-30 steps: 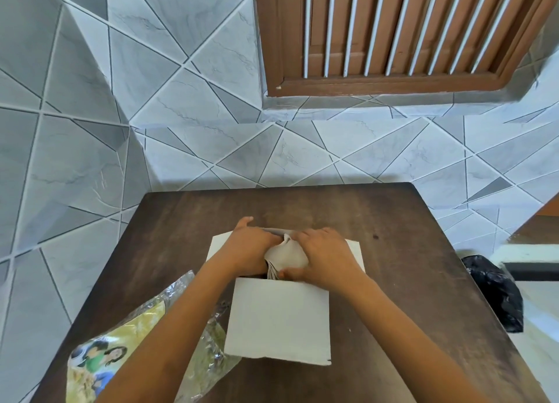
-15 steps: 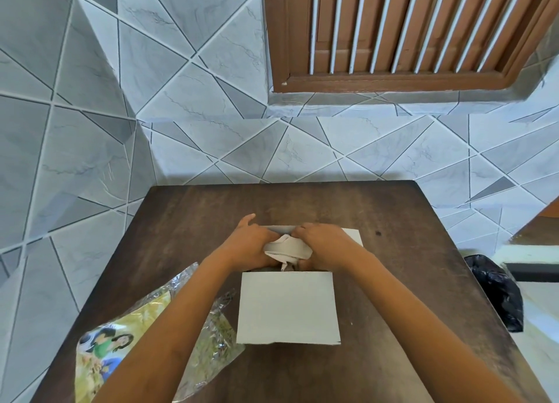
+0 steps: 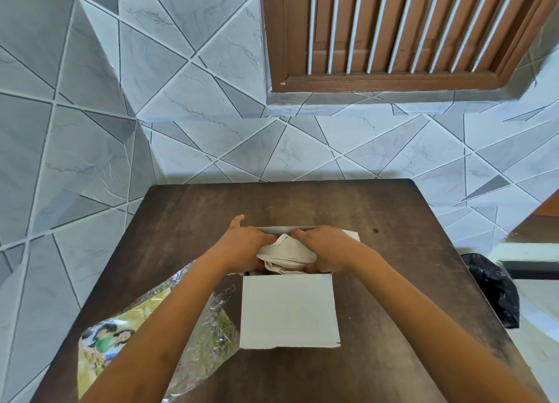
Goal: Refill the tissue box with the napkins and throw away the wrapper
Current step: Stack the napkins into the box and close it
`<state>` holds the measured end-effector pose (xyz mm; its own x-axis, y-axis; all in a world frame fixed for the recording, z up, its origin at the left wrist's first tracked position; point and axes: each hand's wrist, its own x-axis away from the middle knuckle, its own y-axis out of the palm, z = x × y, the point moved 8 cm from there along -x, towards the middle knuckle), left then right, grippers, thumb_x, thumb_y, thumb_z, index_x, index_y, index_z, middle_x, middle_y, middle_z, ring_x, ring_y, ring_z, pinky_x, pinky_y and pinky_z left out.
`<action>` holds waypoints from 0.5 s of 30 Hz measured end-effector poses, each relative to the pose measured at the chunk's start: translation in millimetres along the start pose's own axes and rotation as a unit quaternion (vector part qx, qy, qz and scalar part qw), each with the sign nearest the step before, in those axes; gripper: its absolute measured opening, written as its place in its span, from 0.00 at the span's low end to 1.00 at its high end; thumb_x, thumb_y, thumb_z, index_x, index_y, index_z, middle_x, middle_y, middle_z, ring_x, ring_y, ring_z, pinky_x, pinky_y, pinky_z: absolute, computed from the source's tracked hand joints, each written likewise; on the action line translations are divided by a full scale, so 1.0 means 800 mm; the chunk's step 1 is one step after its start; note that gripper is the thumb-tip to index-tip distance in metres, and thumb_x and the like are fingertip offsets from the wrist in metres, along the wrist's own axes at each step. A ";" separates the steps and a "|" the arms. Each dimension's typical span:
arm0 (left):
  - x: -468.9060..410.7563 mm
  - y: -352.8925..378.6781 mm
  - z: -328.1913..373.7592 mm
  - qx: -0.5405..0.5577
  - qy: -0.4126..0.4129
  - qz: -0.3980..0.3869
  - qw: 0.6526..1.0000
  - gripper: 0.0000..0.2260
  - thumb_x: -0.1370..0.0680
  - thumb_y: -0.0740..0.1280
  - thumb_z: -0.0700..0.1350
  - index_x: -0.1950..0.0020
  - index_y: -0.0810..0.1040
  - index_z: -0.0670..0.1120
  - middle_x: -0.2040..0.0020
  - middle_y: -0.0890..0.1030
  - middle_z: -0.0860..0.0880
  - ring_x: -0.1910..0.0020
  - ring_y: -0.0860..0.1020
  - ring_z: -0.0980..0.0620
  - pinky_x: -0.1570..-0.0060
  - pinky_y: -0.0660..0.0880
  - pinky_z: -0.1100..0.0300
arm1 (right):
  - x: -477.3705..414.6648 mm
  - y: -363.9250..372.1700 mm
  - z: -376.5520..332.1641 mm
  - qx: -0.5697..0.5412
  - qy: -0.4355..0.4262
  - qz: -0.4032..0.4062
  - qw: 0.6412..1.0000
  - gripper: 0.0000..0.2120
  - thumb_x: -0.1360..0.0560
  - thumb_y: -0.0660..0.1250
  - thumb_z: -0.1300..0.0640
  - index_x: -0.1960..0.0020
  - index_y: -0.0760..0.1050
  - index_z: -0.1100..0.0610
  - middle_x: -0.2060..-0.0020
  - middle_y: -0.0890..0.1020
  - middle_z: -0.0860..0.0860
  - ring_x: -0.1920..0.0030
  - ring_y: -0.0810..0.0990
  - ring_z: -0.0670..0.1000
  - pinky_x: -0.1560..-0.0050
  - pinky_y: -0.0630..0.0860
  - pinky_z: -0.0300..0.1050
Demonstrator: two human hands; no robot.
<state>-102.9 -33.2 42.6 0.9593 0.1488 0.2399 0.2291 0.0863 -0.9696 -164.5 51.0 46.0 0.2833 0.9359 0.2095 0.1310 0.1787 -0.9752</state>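
Head view: your left hand (image 3: 245,245) and right hand (image 3: 328,247) press a crumpled white napkin wad (image 3: 286,253) between them into the open white cardboard tissue box (image 3: 289,310) at table centre. Filling appears nearly done. The clear printed plastic wrapper (image 3: 199,336) lies at 8 o'clock, undiscarded; the black bin bag (image 3: 491,287) waits at 3 o'clock.

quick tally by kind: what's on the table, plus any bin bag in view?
Tissue box: 1
Napkin stack, pressed into the box by left hand and right hand: 1
Plastic wrapper: 1
Black bin bag, on the floor beside the table: 1
Total: 4
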 end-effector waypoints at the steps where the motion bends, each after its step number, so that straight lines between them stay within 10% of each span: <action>1: 0.001 0.000 0.000 0.000 0.004 0.006 1.000 0.12 0.24 0.63 0.48 0.41 0.73 0.53 0.44 0.81 0.51 0.38 0.74 0.51 0.26 0.41 0.44 | 0.001 -0.003 0.002 -0.010 -0.006 0.006 1.000 0.30 0.30 0.67 0.50 0.31 0.61 0.53 0.43 0.80 0.55 0.45 0.78 0.58 0.48 0.75 0.51; 15: -0.022 -0.012 0.009 -0.052 0.011 0.078 0.996 0.12 0.26 0.62 0.50 0.44 0.73 0.51 0.45 0.81 0.52 0.40 0.76 0.50 0.28 0.44 0.42 | 0.013 -0.008 0.019 0.005 0.017 0.022 1.000 0.38 0.32 0.71 0.48 0.29 0.57 0.55 0.34 0.73 0.53 0.39 0.74 0.57 0.39 0.71 0.50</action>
<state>-122.8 -29.2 47.9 0.9877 0.1298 0.0870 0.0927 -0.0386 -0.9949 -176.5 64.1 53.0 0.3213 0.9317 0.1694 0.1075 0.1418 -0.9840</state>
